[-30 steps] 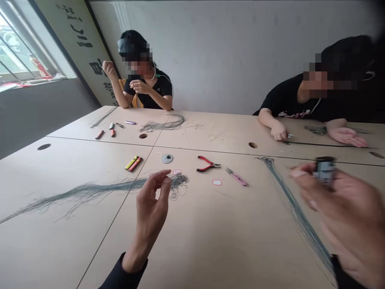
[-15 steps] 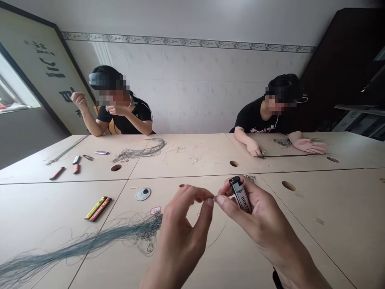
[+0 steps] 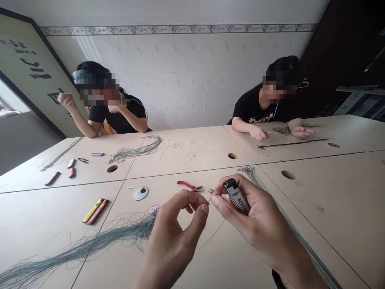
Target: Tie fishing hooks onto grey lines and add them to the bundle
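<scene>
A white and black lighter lies gripped in my right hand, its metal top pointing up. The thumb and forefinger of that hand also pinch at a tiny thin piece of cord. My left hand has its thumb and forefinger closed on the other side of this cord, a small gap away. What kind of knot or end sits between the fingertips is too small to tell. Behind my hands lie red-handled pliers. Left of my left hand stretches a bundle of blue-green cords with tangled loops.
Another cord bundle runs under my right forearm. Yellow and red lighters, a round cover and a small label lie left. Across the table two people handle cords. A cable hole is at the right.
My fingertips have drawn slightly apart, with the thin cord showing between them. The view has shifted, uncovering the red pliers. The person at right has lifted a hand off the dark cord bundle.
</scene>
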The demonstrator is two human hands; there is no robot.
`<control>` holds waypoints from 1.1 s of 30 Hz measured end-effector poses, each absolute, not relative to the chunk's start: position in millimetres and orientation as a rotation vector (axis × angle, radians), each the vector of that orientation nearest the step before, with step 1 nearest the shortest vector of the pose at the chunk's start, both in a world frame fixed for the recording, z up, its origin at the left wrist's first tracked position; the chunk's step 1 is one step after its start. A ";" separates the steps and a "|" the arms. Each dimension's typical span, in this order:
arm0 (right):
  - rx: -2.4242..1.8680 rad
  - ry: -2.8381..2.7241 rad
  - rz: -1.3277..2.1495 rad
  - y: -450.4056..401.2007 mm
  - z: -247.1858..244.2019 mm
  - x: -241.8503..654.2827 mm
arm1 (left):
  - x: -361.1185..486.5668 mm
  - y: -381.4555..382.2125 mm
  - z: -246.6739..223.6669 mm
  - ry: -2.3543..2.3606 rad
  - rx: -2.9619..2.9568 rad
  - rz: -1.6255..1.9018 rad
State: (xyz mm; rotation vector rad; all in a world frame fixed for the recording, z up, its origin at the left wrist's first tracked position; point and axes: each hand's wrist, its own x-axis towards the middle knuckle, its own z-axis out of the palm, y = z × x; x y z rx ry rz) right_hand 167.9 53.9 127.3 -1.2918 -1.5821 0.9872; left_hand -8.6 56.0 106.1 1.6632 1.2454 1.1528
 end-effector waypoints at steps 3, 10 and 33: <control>-1.314 -1.604 0.960 54.4 126.5 170.1 | -8.2 58.4 103.6 1.242 1.650 1.122; -1.308 -1.645 0.967 54.8 125.9 172.3 | -4.9 59.5 102.9 1.235 1.630 1.085; -1.230 -1.575 1.164 54.4 109.8 165.3 | -4.6 59.8 101.4 1.129 1.357 1.167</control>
